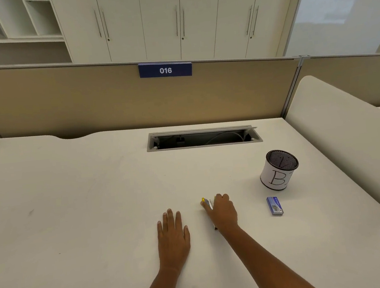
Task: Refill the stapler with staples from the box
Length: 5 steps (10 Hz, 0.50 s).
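Observation:
A small stapler with a yellow tip and metal body lies on the white desk, mostly hidden under my right hand, whose fingers are curled around it. My left hand rests flat on the desk, palm down, fingers spread, a short way left of the stapler and holding nothing. The blue staple box lies closed on the desk to the right of my right hand, apart from it.
A black mesh pen cup wrapped in white paper marked "B" stands behind the box. An open cable hatch is set in the desk's far middle. A tan partition with a "016" sign backs the desk.

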Each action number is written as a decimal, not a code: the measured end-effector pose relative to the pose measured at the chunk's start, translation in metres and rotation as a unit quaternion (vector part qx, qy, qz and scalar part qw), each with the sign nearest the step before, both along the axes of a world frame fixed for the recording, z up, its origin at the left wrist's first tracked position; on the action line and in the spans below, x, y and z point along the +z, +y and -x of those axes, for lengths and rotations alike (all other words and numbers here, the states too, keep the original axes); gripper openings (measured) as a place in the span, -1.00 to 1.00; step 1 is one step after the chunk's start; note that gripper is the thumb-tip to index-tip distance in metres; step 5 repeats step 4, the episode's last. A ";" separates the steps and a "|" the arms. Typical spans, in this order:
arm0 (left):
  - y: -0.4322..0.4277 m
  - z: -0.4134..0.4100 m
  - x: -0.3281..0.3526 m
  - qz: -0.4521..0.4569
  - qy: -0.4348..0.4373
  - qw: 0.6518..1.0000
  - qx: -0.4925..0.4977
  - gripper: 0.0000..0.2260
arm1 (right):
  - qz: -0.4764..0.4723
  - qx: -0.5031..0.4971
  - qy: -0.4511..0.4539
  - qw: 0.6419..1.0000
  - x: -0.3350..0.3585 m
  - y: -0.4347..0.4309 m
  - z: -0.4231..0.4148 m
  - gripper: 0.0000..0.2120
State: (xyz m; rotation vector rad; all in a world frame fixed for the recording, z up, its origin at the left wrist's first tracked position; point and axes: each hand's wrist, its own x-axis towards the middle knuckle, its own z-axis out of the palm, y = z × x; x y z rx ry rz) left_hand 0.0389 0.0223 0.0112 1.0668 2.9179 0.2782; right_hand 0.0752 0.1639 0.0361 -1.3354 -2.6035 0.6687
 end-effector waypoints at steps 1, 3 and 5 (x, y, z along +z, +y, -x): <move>0.001 -0.001 0.000 0.008 -0.014 1.000 -0.006 -0.52 | -0.028 0.012 0.009 0.999 -0.006 0.006 -0.010 -0.53; 0.007 0.005 -0.006 -0.038 0.033 0.999 0.009 -0.23 | -0.201 0.044 -0.006 0.979 -0.006 0.014 -0.034 -0.69; 0.014 0.008 -0.006 -0.060 0.061 0.996 -0.004 -0.23 | -0.156 0.079 -0.028 0.984 -0.017 0.022 -0.043 -0.61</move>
